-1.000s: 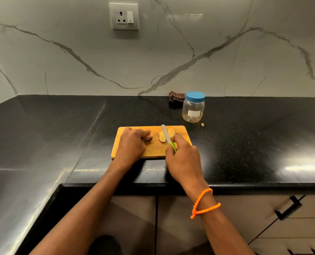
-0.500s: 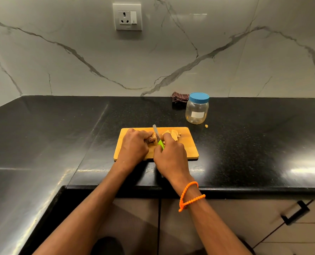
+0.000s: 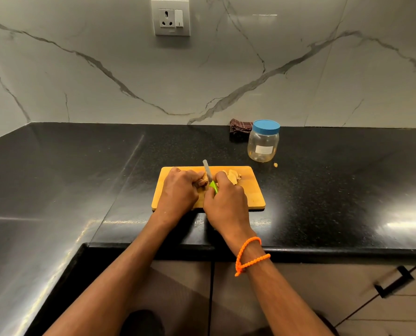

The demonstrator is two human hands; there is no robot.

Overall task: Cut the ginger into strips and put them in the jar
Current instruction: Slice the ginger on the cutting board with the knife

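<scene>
Right hand (image 3: 226,202) stayed at ginger (image 3: 203,181); lidded jar (image 3: 263,141) beyond board (image 3: 253,197).

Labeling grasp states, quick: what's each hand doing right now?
Left hand: fingers curled on the ginger piece, holding it on the cutting board.
Right hand: gripping the knife.

Worktop (image 3: 323,190): black speckled stone, polished, glossy. Wall panel (image 3: 226,69) behind worktop: veined marble, smooth. Cutting board (image 3: 250,197) on worktop: wood, matt. Jar (image 3: 262,146) behind board: clear plastic, blue plastic lid (image 3: 266,126). Cloth (image 3: 238,128) beside jar: woven checked fabric.
</scene>
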